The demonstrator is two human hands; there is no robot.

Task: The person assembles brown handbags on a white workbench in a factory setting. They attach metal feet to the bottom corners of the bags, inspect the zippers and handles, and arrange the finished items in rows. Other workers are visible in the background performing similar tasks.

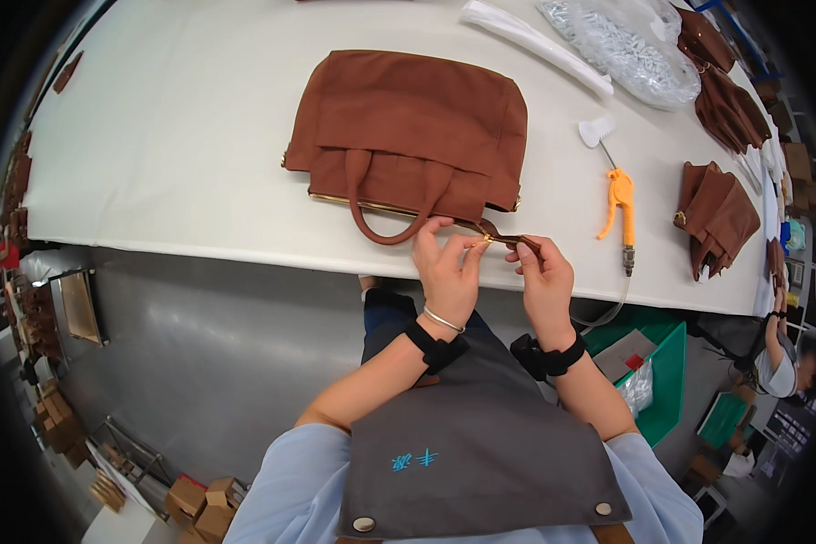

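Observation:
A brown handbag (pixel 408 104) lies on the white table with its two rolled handles (pixel 358 190) toward me. A gold-coloured zipper (pixel 335 199) runs along its near edge. My left hand (pixel 449 275) pinches the small gold zipper pull (pixel 488 238) at the zipper's right end, just off the bag's near right corner. The fingers of my right hand (pixel 547 283) are closed on the brown zipper end tab (pixel 519 243), a short way right of the pull. Both hands are above the table's front edge, close together.
To the right lies an orange air blow gun (pixel 619 204) with a hose. Further right is a folded brown bag (pixel 718 218). A plastic bag of small parts (pixel 630 50) and a white roll (pixel 537 45) sit at the back. Below the table stands a green bin (pixel 666 381); another person (pixel 784 363) is far right.

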